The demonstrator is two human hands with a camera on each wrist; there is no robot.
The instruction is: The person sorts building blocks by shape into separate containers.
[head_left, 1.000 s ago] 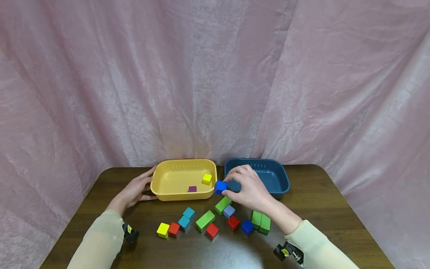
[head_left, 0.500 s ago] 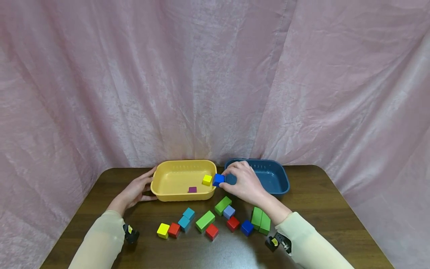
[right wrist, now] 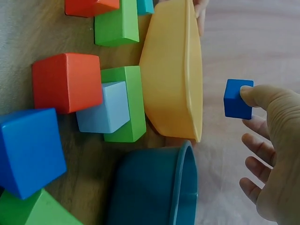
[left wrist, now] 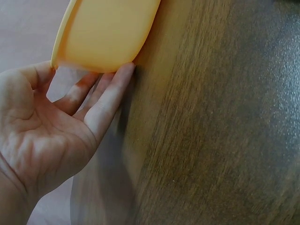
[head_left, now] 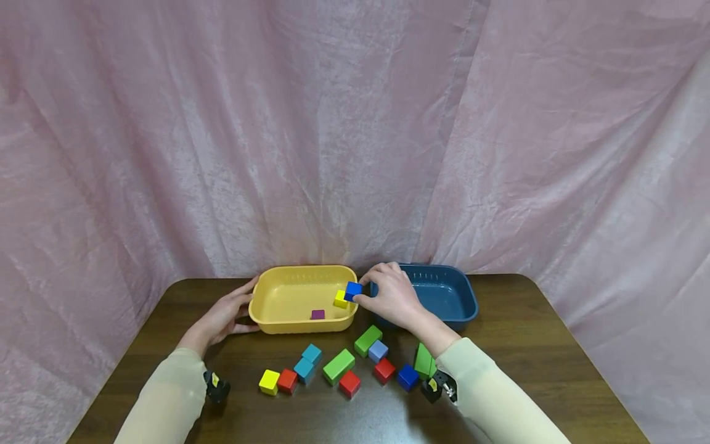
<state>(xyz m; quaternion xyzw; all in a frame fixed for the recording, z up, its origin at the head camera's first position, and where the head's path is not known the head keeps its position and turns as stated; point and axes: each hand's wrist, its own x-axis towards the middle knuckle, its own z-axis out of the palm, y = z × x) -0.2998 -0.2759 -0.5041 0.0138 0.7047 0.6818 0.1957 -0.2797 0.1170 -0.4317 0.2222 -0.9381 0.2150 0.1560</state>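
My right hand (head_left: 391,296) pinches a blue cube (head_left: 353,291) between thumb and fingertips. In the head view the cube overlaps the right end of a yellow bin (head_left: 277,325). The right wrist view shows the same cube (right wrist: 238,103) held above the rim level, the other fingers spread loosely. Inside the bin lie a yellow cube (head_left: 339,301) and a purple block (head_left: 318,314). My left hand (head_left: 224,314) rests its extended fingers against the bin's left end. In the left wrist view, fingertips of that hand (left wrist: 61,122) touch the bin's end wall and rim.
A dark blue bin (head_left: 444,302) stands right of the yellow one, partly behind my right hand. On the wooden table in front lie several blocks, among them a yellow cube (head_left: 269,382), a red cube (head_left: 350,383), a green block (head_left: 339,366) and another blue cube (head_left: 408,377).
My right hand has carried the blue cube left and farther back, from in front of the gap between the bins to the yellow bin's right end. The left hand has stayed put.
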